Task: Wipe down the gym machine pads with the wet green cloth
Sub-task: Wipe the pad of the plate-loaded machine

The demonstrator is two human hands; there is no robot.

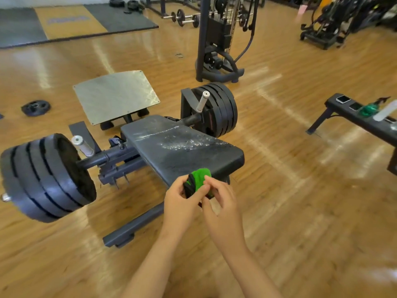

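Note:
The black pad (182, 145) of the low gym machine lies in the middle, with wet streaks across its top. A bunched green cloth (198, 181) with dark folds is held just in front of the pad's near edge. My left hand (182, 203) grips the cloth from the left, fingers curled round it. My right hand (223, 203) pinches the cloth from the right with thumb and fingertips.
Stacked black weight plates (47, 179) hang on the machine's left side and more plates (217, 110) on its right. A metal footplate (116, 95) stands behind the pad. A black bench (361, 123) at right carries phones and a green object. A cable machine (217, 39) stands behind.

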